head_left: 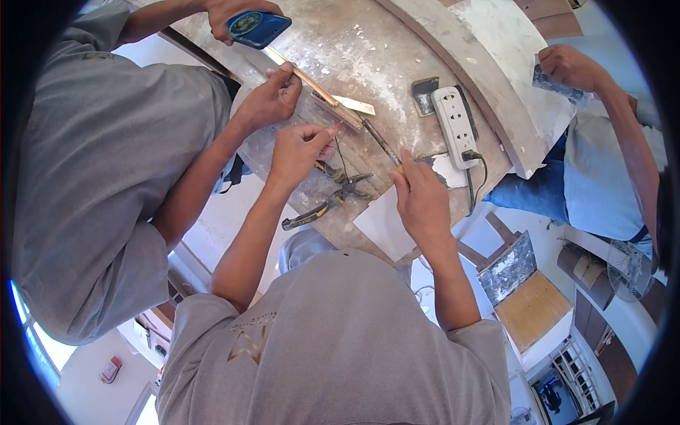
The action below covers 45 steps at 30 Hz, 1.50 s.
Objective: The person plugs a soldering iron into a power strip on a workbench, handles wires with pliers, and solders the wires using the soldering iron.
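Observation:
My left hand (303, 152) pinches a thin red-tipped wire (339, 125) beside the end of a narrow wooden strip (347, 117). A slim dark rod that looks like a soldering iron (381, 142) is in my right hand (423, 198), its far end close to that strip. Below my left hand, black-and-yellow pliers (312, 214) lie on the worktable (368, 57), next to a second tool with similar handles (329, 170). A white sheet (386, 223) sits under my right wrist. A pale flat piece (354, 105) rests by the strip.
At left, a co-worker's hand (273, 95) grips a long lit strip (304, 76); their other hand holds a blue phone (261, 30). A white power strip (455, 124) with a black plug lies right. Another person's hand (570, 67) presses a dark flat block on a curved board (453, 57).

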Each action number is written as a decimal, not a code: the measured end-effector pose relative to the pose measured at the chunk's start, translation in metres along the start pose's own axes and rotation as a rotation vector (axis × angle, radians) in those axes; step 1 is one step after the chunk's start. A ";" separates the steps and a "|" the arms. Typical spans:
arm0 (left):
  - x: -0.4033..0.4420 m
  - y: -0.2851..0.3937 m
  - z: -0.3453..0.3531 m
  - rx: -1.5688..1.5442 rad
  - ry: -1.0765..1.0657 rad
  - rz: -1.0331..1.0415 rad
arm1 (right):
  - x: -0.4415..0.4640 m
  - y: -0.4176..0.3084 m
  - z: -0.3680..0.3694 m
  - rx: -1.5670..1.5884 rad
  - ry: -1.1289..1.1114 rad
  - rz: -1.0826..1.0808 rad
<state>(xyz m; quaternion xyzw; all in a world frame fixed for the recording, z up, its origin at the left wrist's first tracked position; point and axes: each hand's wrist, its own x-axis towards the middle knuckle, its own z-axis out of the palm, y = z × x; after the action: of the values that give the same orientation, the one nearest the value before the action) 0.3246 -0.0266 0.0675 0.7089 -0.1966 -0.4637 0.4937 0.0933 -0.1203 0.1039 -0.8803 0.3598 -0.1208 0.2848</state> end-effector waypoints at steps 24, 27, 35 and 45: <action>0.001 0.013 0.020 0.344 0.085 0.196 | -0.001 0.007 0.008 0.034 -0.004 0.005; 0.001 0.013 0.020 0.345 0.078 0.206 | -0.002 0.008 0.008 0.040 -0.001 -0.002; 0.002 0.011 0.019 0.333 0.055 0.201 | -0.001 0.006 0.008 0.032 -0.008 -0.017; 0.004 0.007 0.018 0.330 0.063 0.190 | -0.001 0.005 0.006 0.005 -0.015 -0.019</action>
<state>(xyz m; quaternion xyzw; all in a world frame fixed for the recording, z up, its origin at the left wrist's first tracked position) 0.3120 -0.0416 0.0703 0.7727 -0.3207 -0.3539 0.4181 0.0925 -0.1193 0.0960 -0.8838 0.3487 -0.1178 0.2888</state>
